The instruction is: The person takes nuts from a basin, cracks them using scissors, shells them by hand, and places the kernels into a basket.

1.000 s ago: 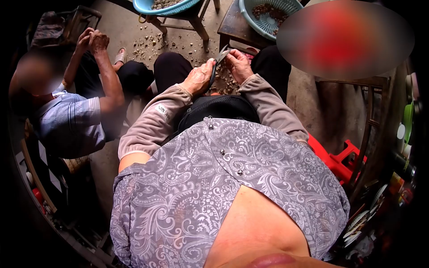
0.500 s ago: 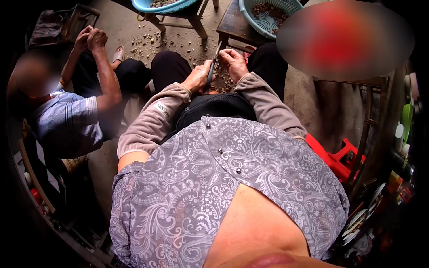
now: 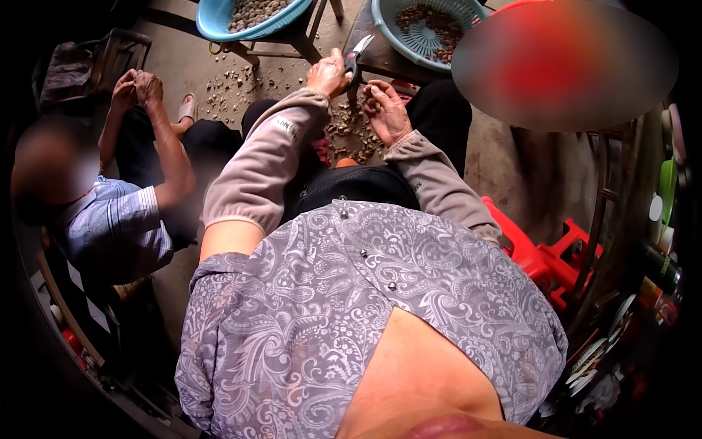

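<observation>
My left hand [image 3: 329, 74] is wrapped round the dark handles of a pair of scissors [image 3: 355, 60], whose metal blades point up and away from me, beside the edge of a wooden stool [image 3: 369, 60]. Lower and to the right, my right hand [image 3: 387, 112] is turned partly palm up with its fingers curled and the fingertips pinched; whatever is between them is too small to make out. The hands are apart. Beneath them, many small pale pieces [image 3: 351, 132] lie on the floor between my knees.
A blue basin [image 3: 281, 28] of roundish nuts or shells stands on a stool ahead left. A blue-green basket [image 3: 387, 36] of brown pieces rests on the wooden stool. Another person [image 3: 121, 219] sits at the left, hands together. A red plastic stool [image 3: 526, 252] is at the right.
My left hand has moved forward with the scissors, away from my right hand. My right hand has turned more palm up. The view has shifted slightly.
</observation>
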`<state>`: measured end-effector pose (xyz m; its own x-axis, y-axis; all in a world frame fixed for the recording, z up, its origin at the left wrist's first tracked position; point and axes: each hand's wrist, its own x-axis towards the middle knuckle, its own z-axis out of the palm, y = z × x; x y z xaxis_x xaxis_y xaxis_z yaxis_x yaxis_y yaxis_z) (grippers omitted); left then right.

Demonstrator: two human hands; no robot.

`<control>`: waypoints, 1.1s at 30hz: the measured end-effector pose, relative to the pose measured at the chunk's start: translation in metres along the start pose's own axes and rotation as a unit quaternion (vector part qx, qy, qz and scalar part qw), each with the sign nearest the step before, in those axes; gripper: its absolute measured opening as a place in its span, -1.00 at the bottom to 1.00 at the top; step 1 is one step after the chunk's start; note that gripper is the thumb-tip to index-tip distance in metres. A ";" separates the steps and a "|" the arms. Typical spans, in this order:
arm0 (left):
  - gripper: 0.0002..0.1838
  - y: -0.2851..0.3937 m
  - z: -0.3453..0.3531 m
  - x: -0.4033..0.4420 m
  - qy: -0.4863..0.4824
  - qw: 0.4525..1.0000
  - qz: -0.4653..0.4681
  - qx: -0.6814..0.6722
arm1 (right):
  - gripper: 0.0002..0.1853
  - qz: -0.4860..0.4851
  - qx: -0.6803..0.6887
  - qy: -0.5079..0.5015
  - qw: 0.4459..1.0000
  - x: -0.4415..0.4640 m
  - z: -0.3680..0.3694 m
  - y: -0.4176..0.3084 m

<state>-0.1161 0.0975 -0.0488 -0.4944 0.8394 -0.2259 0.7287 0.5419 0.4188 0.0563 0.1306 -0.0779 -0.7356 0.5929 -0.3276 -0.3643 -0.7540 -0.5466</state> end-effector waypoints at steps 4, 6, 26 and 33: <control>-0.50 0.026 0.004 0.048 0.028 0.997 0.000 0.076 | -0.84 0.008 0.004 0.008 1.000 0.002 -0.003 -0.001; -0.52 0.028 0.013 0.067 0.035 0.996 0.042 0.064 | -0.84 0.018 0.015 0.028 0.999 0.001 0.000 -0.004; -0.85 -0.004 0.004 -0.080 0.052 0.936 0.089 -0.337 | -0.81 0.071 -0.023 -0.007 0.997 -0.002 0.003 0.012; -0.77 -0.011 0.012 -0.092 0.026 0.946 0.055 -0.320 | -0.82 0.032 -0.157 -0.056 0.986 0.008 -0.009 0.024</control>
<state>-0.0728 0.0152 -0.0429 -0.4667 0.8770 -0.1139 0.3498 0.3013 0.8870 0.0467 0.1201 -0.1009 -0.8163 0.4989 -0.2911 -0.1341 -0.6538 -0.7447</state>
